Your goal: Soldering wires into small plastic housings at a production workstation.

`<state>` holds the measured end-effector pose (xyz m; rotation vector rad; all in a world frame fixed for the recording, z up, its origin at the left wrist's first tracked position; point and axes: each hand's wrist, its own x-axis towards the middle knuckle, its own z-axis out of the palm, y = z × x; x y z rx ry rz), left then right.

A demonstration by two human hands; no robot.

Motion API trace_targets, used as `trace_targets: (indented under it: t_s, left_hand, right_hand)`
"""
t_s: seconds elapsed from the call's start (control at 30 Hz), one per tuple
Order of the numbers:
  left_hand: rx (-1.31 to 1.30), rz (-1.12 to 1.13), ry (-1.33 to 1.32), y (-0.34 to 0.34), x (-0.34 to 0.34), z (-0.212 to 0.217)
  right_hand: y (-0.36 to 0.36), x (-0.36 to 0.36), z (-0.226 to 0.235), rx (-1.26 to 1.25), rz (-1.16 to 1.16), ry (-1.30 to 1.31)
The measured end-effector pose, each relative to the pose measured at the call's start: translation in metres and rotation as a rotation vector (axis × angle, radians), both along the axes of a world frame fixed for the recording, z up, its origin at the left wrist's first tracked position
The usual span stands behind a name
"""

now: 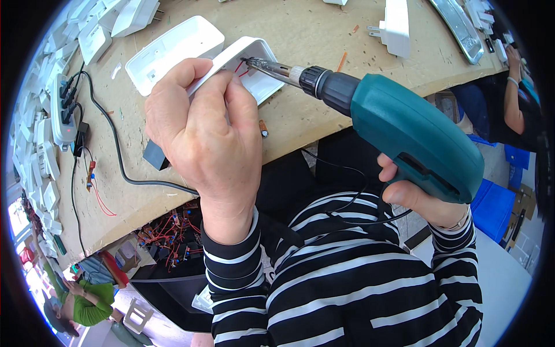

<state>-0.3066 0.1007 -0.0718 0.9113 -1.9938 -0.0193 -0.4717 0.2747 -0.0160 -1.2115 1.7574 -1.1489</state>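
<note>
Our left hand (pixel 211 130) holds the white case (pixel 263 87) tilted over the tabletop (pixel 315 34), fingers pinching its wall. Our right hand (pixel 419 196) has its fingers wrapped around the green soldering gun (pixel 413 130), whose tip sits inside the case near red wires (pixel 243 73). A second case (pixel 179 49) lies just beside.

Soldering gun (pixel 416 130) right of case (pixel 269 87), tip (pixel 263 65) inside it. On table (pixel 295 29): second case (pixel 176 49) left of first, power strip (pixel 62 118) farther left, adapter (pixel 396 29) behind soldering gun, tray (pixel 459 30) right of adapter. Circuit boards (pixel 173 234) below table's near edge, left side.
</note>
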Motion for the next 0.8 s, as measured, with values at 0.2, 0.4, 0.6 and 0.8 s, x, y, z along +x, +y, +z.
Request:
trace_targets:
  t_s: [0.2, 0.4, 0.6, 0.8]
  left_hand:
    - [-0.026, 0.002, -0.028, -0.0007, 0.0013, 0.0024]
    - [-0.036, 0.008, -0.049, 0.0002, 0.0019, 0.0040]
    - [-0.034, 0.006, -0.046, -0.0005, 0.0023, 0.0036]
    - [-0.008, 0.004, 0.007, -0.0019, -0.0002, -0.0013]
  right_hand:
    - [-0.0009, -0.0047, -0.0055, -0.109, 0.111, 0.080]
    - [0.0012, 0.0017, -0.0023, -0.043, -0.012, -0.018]
    - [0.0031, 0.0023, -0.0002, -0.032, -0.039, -0.053]
    - [0.0053, 0.0025, -0.0023, -0.024, -0.047, -0.081]
